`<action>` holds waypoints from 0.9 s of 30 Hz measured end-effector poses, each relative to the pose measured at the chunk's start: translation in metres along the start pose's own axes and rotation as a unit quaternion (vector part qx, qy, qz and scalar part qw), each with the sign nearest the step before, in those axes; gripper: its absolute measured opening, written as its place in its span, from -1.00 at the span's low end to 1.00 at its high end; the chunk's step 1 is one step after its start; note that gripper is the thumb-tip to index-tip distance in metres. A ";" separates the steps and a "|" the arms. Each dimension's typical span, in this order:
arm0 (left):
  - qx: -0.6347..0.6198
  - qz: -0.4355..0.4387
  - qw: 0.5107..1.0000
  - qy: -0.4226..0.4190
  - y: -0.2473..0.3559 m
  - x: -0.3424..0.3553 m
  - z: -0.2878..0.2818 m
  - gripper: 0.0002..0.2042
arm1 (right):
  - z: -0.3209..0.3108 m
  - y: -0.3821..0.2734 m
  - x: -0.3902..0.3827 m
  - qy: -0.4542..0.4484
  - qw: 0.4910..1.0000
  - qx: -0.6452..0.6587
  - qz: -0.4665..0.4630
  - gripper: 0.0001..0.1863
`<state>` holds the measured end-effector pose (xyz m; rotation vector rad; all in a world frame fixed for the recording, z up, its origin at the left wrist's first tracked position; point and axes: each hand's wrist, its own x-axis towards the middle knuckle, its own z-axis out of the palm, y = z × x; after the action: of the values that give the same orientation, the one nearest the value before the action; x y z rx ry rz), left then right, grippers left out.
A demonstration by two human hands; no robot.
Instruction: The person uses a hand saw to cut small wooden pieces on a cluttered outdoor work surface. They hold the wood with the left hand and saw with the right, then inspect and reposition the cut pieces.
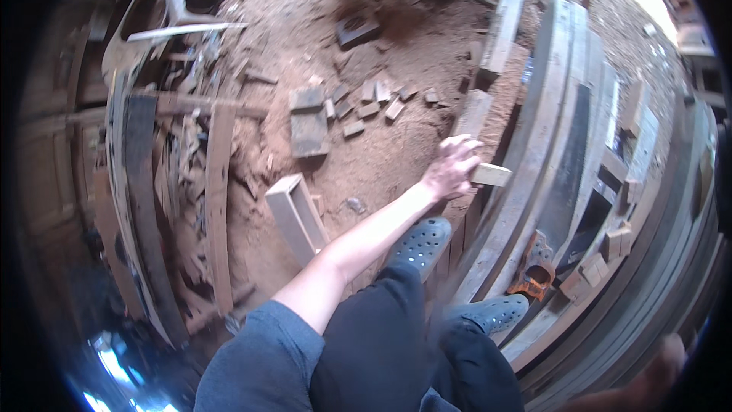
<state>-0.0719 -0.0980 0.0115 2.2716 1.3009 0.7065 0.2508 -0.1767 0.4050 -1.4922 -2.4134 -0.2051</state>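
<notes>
My left hand [455, 168] reaches forward past my knee with its fingers closed round a small pale wood block [493, 175]. One end of the block sticks out to the right, near a long beam [534, 133]; whether they touch I cannot tell. Just beyond the hand lies a thicker piece of timber [473, 111]. At the lower right edge my right hand [669, 358] is blurred, and its fingers cannot be made out. A handsaw with an orange handle [531, 281] rests on the beams beside my right shoe [492, 313].
Several small cut blocks [368, 110] lie on the sawdust-covered ground next to larger blocks [309, 133]. An open wooden box frame [293, 214] stands left of my arm. Long boards [219, 206] and scraps fill the left; stacked beams [656, 259] run along the right.
</notes>
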 end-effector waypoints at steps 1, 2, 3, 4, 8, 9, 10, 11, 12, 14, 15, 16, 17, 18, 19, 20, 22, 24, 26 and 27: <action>-0.023 0.000 1.000 0.010 0.004 0.004 -0.001 -0.52 | 0.025 0.004 -0.004 -0.126 0.972 0.090 0.175 -0.69; -0.046 -0.003 0.999 0.028 0.010 0.007 0.000 -0.53 | 0.052 0.008 -0.010 -0.201 0.870 0.184 0.410 -0.61; -0.069 -0.005 0.997 0.042 0.014 0.011 -0.001 -0.55 | 0.081 0.011 -0.017 -0.275 0.837 0.253 0.401 -0.56; -0.075 -0.018 0.996 0.038 0.018 0.013 -0.002 -0.56 | 0.104 0.010 -0.026 -0.373 0.840 0.168 0.355 -0.55; -0.135 -0.022 0.989 0.057 0.018 0.021 -0.012 -0.48 | 0.160 0.001 -0.054 -0.518 0.781 0.168 0.307 -0.56; -0.148 -0.032 0.986 0.069 0.018 0.024 -0.013 -0.47 | 0.164 -0.002 -0.055 -0.501 0.789 0.179 0.308 -0.57; -0.163 -0.042 0.982 0.080 0.021 0.026 -0.012 -0.47 | 0.169 -0.005 -0.056 -0.479 0.798 0.196 0.308 -0.58; -0.190 -0.050 0.976 0.092 0.024 0.029 -0.010 -0.47 | 0.171 -0.007 -0.055 -0.443 0.813 0.237 0.295 -0.58; -0.217 -0.058 0.969 0.104 0.028 0.034 -0.005 -0.47 | 0.174 -0.009 -0.053 -0.444 0.821 0.207 0.292 -0.61; -0.246 -0.071 0.961 0.109 0.037 0.041 0.007 -0.46 | 0.182 -0.012 -0.051 -0.414 0.827 0.217 0.312 -0.63; -0.239 -0.080 0.964 0.083 0.044 0.043 0.014 -0.45 | 0.188 -0.014 -0.052 -0.402 0.824 0.228 0.328 -0.64; -0.221 -0.062 0.971 0.061 0.049 0.043 0.019 -0.45 | 0.192 -0.015 -0.055 -0.406 0.831 0.213 0.317 -0.65; -0.191 -0.070 0.979 -0.005 0.051 0.041 0.022 -0.44 | 0.198 -0.017 -0.060 -0.416 0.830 0.195 0.318 -0.66; -0.152 -0.039 0.987 -0.017 0.053 0.037 0.025 -0.49 | 0.203 -0.019 -0.065 -0.426 0.828 0.177 0.319 -0.67; -0.110 -0.033 0.990 -0.084 0.055 0.034 0.026 -0.53 | 0.208 -0.020 -0.072 -0.444 0.821 0.164 0.319 -0.67; -0.070 -0.007 0.989 -0.130 0.055 0.030 0.027 -0.59 | 0.211 -0.023 -0.079 -0.461 0.814 0.149 0.320 -0.67; -0.061 -0.019 0.993 -0.103 0.054 0.022 0.026 -0.59 | 0.218 -0.026 -0.093 -0.492 0.803 0.102 0.320 -0.66; -0.010 -0.035 0.991 -0.132 0.052 0.015 0.025 -0.59 | 0.223 -0.029 -0.104 -0.517 0.781 0.114 0.330 -0.68; 0.013 -0.040 0.987 -0.152 0.049 0.013 0.026 -0.59 | 0.227 -0.033 -0.112 -0.538 0.764 0.124 0.335 -0.68; 0.024 -0.044 0.985 -0.163 0.049 0.013 0.027 -0.59 | 0.229 -0.035 -0.115 -0.541 0.764 0.121 0.330 -0.67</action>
<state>-0.0175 -0.1128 0.0224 2.2344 1.2595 0.2592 0.2278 -0.2278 0.1530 -2.6237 -2.1113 1.4229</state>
